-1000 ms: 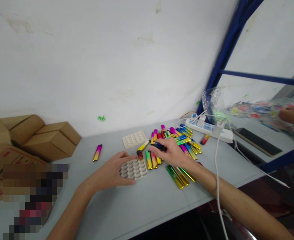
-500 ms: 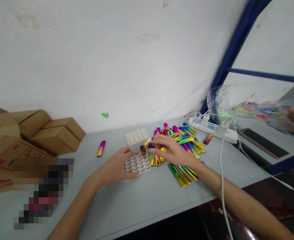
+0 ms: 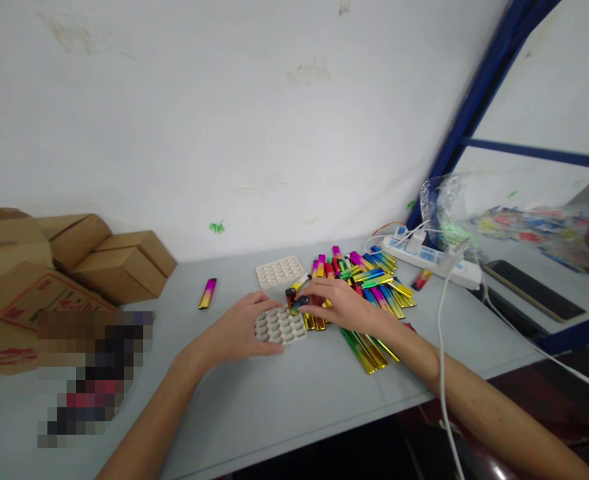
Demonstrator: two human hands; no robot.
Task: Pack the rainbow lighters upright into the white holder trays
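Right hand (image 3: 341,303) lower than before, pinching dark-tipped lighter (image 3: 301,302) over tray (image 3: 280,328); left hand (image 3: 241,330) flat, steadying it.

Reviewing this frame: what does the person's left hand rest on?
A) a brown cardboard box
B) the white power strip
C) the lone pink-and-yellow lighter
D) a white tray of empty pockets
D: the left hand lies flat against the near white tray, while the right hand brings a lighter to its far edge.

Glossy metallic lighters (image 3: 374,283), matt moulded-pulp tray (image 3: 280,327), brown cardboard boxes (image 3: 124,263)
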